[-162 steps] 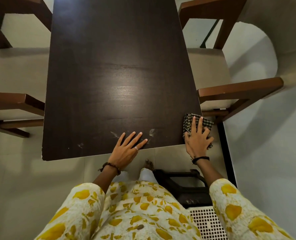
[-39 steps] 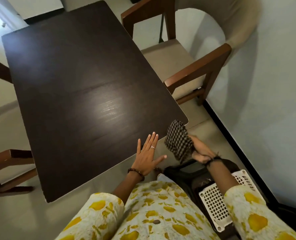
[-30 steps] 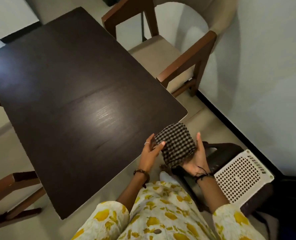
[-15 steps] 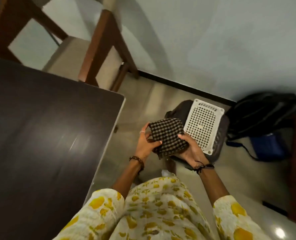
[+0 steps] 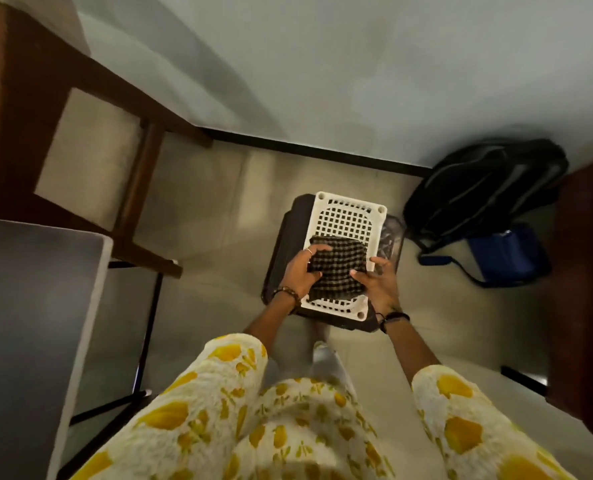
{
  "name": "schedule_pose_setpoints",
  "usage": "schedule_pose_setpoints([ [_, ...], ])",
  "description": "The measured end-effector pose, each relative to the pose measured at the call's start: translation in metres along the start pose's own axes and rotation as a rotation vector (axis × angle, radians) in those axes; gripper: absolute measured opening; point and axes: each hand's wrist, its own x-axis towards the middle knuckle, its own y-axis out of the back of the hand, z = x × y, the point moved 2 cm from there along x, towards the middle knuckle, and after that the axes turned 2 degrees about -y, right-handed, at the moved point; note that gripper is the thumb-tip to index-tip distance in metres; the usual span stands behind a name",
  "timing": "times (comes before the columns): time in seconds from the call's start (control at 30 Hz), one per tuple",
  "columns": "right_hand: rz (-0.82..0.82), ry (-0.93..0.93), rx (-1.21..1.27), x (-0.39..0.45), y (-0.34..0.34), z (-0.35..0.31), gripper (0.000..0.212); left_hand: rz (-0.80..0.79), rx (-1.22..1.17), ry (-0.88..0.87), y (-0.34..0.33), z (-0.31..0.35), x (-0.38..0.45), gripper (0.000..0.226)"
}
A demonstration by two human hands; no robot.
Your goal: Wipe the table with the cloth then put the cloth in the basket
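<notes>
Stage: I've turned away from the tabletop, which now sits off beyond my left hand; 5.4 s ago I was still pressing the cloth to its near corner, so I judge the wiping done and only the drop-off left.

What changed: half a second ago I had the cloth bunched in front of my body with the basket beyond it. Now it is folded flat and sits over the near half of the white basket.

Left hand: my left hand is closed on the cloth's left edge, thumb on top, fingers curled under as far as I can see.

Right hand: my right hand pinches the cloth's lower right corner, thumb over the fabric, remaining fingers spread just outside it.

Cloth position: between both hands, above the basket's grid floor. Whether it already touches the grid or hangs just over it I cannot tell from this angle.

Basket: directly beneath my hands, resting on a dark stool; its far half is bare lattice.

Surroundings: a black bag lies well beyond my right hand by the wall, and a wooden chair stands beyond my left.

Meaning: the cloth is lined up inside the rim, so my guess is that letting go with both hands and pulling them clear would finish the task.

Risk: the fold could spring open on release and drape over the rim.
</notes>
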Motion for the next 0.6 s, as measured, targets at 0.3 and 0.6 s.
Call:
schedule_pose_setpoints([
  [0.3,-0.047,0.262,-0.861,0.058,-0.003,0.027,0.042,-0.107,0.21,0.19,-0.049,-0.057,0.041,0.068],
  [0.6,-0.24,0.326,-1.603,0.061,-0.007,0.029,0.048,-0.28,0.675,0.153,-0.055,-0.064,0.031,0.069],
])
